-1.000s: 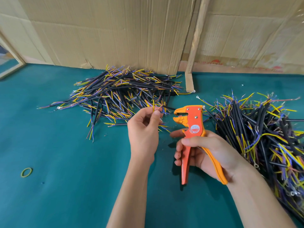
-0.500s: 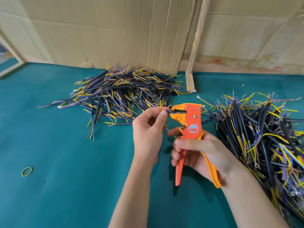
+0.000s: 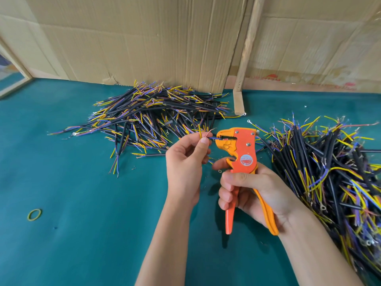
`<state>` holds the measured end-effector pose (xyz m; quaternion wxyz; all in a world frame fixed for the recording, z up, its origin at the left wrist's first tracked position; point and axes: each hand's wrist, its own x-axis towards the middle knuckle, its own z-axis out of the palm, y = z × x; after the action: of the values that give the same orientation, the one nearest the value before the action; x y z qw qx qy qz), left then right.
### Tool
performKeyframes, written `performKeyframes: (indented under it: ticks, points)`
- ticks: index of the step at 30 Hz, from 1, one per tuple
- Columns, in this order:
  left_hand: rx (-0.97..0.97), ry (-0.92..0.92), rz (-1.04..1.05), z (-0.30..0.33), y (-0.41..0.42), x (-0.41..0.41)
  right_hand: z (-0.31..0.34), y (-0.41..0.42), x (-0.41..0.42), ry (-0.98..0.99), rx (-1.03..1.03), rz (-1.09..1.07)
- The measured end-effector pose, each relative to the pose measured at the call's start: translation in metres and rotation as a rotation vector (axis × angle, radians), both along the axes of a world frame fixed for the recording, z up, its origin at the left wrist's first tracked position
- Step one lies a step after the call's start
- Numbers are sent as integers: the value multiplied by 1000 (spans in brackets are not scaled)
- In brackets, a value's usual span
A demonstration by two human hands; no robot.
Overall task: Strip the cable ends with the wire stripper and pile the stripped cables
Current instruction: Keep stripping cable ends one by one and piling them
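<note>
A: Head view first. What did your hands have?

B: My left hand (image 3: 186,162) pinched a cable end (image 3: 208,138) between thumb and forefinger, with the other fingers (image 3: 179,149) curled loosely behind. One blue strand of it ran level into the mouth of the wire stripper (image 3: 241,149), while a yellow strand and a pinkish one stuck up above my fingertips.

A: And the right?

B: My right hand (image 3: 253,193) gripped the stripper's two handles, thumb across the front just under the round red label, fingers wrapped around the orange-red handle. The tool stood nearly upright above the green surface (image 3: 86,223), head pointing left toward my other hand. Its jaws were closed around the strand, as far as I could tell.

A: Where were the rest of the cables?

B: Two heaps. One pile (image 3: 156,114) lay farther back and to the left, against the foot of the cardboard wall (image 3: 144,38), black sheaths with yellow, blue and purple ends splayed outward. The other pile (image 3: 329,172) lay to my right, just beside my right wrist, running out of view at the edge.

A: Anything else there?

B: A yellow rubber band (image 3: 34,214) lay alone on the surface, well apart to the left. A wooden strip (image 3: 246,54) leaned against the cardboard between the two heaps.
</note>
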<state>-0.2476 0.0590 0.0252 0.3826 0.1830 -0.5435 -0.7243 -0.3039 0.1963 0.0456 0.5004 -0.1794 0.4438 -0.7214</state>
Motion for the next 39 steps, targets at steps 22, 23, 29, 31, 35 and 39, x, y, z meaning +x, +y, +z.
performKeyframes:
  ticks: [22, 23, 29, 31, 35, 39]
  points:
    - [35, 15, -18, 0, -1, 0, 1, -2, 4, -4, -11, 0]
    - [33, 17, -21, 0, -1, 0, 1, -2, 4, 0, -8, -4]
    - [21, 7, -16, 1, 0, 0, 0, -2, 3, 9, -28, 10]
    - [21, 6, -15, 2, 0, 1, 0, -2, 3, 20, -35, 11]
    - [33, -2, -18, 2, 1, 1, 0, -2, 3, 27, -44, 11]
    - [42, 4, -21, 3, 1, 2, 0, -2, 3, 36, -46, 12]
